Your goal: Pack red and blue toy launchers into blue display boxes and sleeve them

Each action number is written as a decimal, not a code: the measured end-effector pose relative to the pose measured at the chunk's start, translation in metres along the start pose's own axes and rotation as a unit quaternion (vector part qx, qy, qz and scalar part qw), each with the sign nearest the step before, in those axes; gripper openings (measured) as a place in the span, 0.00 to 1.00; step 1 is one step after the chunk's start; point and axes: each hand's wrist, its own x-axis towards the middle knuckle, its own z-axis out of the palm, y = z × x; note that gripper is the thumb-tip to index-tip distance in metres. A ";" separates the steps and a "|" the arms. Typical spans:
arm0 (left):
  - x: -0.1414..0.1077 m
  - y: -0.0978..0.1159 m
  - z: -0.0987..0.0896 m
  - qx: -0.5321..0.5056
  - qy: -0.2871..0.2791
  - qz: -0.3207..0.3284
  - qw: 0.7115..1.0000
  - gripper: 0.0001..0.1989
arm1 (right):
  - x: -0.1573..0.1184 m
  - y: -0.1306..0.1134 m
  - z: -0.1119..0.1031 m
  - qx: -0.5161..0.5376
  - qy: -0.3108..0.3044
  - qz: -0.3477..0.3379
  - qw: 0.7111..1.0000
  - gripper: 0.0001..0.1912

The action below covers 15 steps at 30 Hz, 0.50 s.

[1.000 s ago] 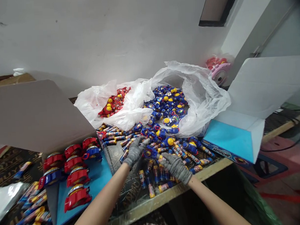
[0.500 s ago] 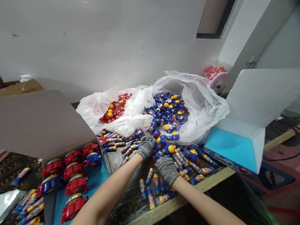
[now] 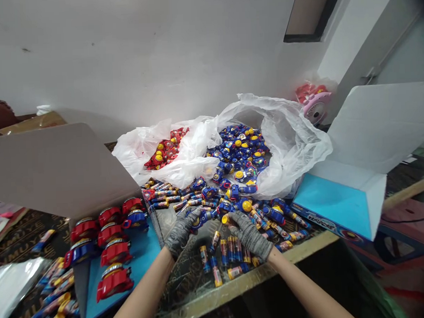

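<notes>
My left hand (image 3: 182, 233), in a grey knit glove, is closed on a blue toy (image 3: 201, 219) with a round part. My right hand (image 3: 249, 234), gloved alike, pinches a small yellow-ended tube (image 3: 225, 220) just right of that toy. Several printed tubes (image 3: 223, 252) with yellow and blue ends stand or lie on the table below and between the hands. More blue toys with yellow discs (image 3: 247, 205) lie just beyond my fingers. Behind them, a white plastic bag (image 3: 295, 146) spills a heap of blue toys (image 3: 243, 146).
At left, an open box (image 3: 146, 255) with a blue inside holds red toys (image 3: 114, 252) and a few blue ones. Another open box (image 3: 333, 205) stands at right by the table edge (image 3: 307, 246). A second bag (image 3: 130, 146) holds red toys. A pink fan (image 3: 316, 108) stands behind.
My hands have drawn back from the pile towards me and turned inward. The left now has a blue toy, and the right a yellow-ended tube. The view has shifted slightly.
</notes>
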 end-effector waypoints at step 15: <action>-0.055 0.015 0.019 -0.144 -0.037 -0.110 0.983 0.13 | -0.028 -0.029 -0.013 -0.103 0.042 -0.264 0.958 0.17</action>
